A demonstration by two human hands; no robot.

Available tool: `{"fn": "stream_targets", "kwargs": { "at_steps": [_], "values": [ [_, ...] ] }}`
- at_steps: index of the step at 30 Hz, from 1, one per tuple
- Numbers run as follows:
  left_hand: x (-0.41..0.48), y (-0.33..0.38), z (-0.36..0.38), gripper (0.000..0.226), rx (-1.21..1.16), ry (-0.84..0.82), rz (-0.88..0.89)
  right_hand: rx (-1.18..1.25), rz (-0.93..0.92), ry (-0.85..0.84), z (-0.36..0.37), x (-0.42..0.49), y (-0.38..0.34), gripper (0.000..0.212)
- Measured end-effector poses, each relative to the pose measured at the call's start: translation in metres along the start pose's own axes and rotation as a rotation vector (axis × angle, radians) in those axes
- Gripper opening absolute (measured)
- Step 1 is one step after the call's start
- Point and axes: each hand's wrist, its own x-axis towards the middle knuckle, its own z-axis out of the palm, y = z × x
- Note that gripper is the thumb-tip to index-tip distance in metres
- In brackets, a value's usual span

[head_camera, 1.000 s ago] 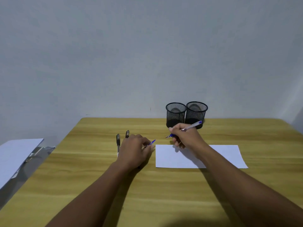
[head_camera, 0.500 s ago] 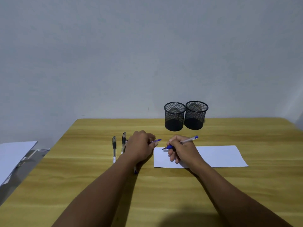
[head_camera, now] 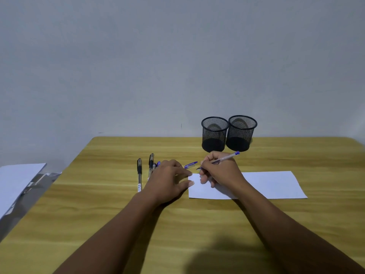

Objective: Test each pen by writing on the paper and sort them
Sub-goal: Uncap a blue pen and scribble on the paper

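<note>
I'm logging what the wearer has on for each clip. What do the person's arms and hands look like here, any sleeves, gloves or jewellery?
Both forearms are bare right to the bottom edge of the picture: no sleeves show. The left hand and the right hand wear no gloves, and no watch, bracelet or ring is visible on either. Short fingernails show on the left hand.

Your table point(head_camera: 217, 224) has a yellow wood-grain top with a smooth, faintly shiny finish. The sheet of paper point(head_camera: 272, 184) on it is plain, matt white. Behind the paper, two cups point(head_camera: 214, 135) are black wire mesh, matt. The pen point(head_camera: 227, 157) over the paper is clear glossy plastic with a blue cap end. Left of the paper, the loose pens point(head_camera: 139, 175) are clear plastic with black grips.
</note>
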Motion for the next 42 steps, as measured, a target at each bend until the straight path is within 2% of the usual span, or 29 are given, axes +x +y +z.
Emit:
{"fn": "stream_targets", "kwargs": {
  "at_steps": [7,13,26,42],
  "values": [
    [0.002,-0.005,0.002,0.046,-0.014,-0.003,-0.005,-0.026,-0.110,0.010,0.013,0.014,0.021,0.016],
    [0.002,-0.005,0.000,0.049,-0.019,0.004,0.004,-0.061,-0.156,-0.049,0.012,0.012,0.029,0.020],
    [0.005,-0.001,-0.005,0.046,-0.016,-0.014,-0.015,-0.153,-0.175,-0.060,0.012,0.015,0.032,0.017],
    [0.006,-0.002,-0.005,0.047,-0.003,-0.042,-0.023,-0.104,-0.180,-0.043,0.011,0.015,0.034,0.018]
  ]
}}
